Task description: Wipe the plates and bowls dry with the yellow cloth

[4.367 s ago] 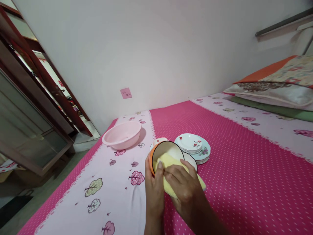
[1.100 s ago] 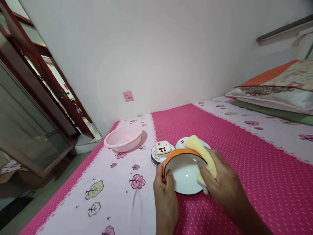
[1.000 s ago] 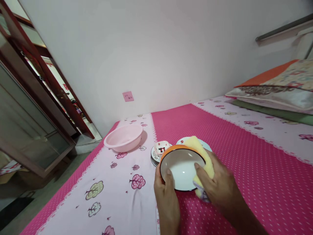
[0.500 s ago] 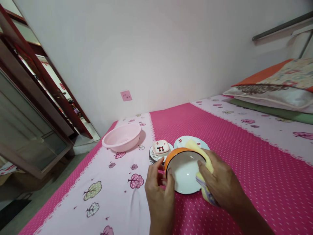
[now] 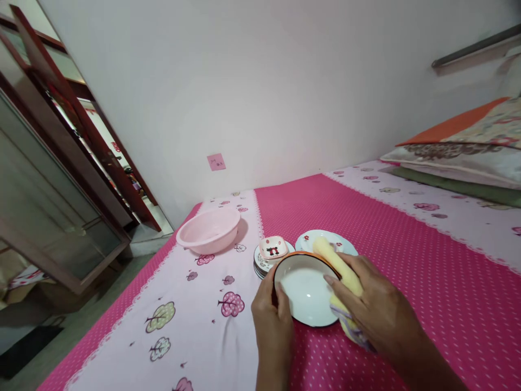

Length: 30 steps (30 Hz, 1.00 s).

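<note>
A bowl (image 5: 307,290), white inside with a dark rim and an orange outside, is tilted toward me above the bed. My left hand (image 5: 273,315) grips its left side, thumb inside the rim and fingers behind. On the right side my right hand (image 5: 368,298) is closed on a yellow cloth (image 5: 344,274) pressed against the rim, its thumb over the bowl's edge. Just behind the bowl stand a stack of small plates (image 5: 260,265) with a small square dish (image 5: 273,247) on top, and a white plate with red flowers (image 5: 315,238), partly covered by the cloth.
A pink basin (image 5: 209,231) stands to the left on the patterned bedspread (image 5: 203,315). Pillows (image 5: 456,157) are piled at the far right against the wall. A pink note (image 5: 216,162) is stuck to the wall. A glass-paned door (image 5: 52,195) is at the left.
My left hand has closed onto the bowl's left side, and the bowl has turned to face me more, showing less orange. The cloth stays in my right hand. The view has shifted slightly.
</note>
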Each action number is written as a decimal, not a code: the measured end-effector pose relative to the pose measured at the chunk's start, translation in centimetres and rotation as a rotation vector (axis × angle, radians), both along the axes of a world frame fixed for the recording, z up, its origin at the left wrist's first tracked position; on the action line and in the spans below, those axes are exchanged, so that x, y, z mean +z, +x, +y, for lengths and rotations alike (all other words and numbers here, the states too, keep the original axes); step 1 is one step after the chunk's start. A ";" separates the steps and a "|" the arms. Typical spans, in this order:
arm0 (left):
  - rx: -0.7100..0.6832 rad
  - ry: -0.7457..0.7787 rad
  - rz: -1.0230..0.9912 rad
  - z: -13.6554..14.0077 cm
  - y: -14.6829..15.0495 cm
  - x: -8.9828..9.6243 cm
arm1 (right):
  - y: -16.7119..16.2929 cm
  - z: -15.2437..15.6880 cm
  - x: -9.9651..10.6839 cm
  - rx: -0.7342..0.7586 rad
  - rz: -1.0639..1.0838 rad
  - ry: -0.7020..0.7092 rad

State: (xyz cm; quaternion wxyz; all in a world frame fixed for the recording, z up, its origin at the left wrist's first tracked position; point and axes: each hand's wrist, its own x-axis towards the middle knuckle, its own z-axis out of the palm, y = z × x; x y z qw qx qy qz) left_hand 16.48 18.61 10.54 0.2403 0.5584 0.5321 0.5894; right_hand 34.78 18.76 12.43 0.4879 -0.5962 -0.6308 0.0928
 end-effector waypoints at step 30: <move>0.118 -0.235 0.124 3.8 0.7 -3.1 | 4.4 -0.9 2.6 -0.220 0.432 -0.063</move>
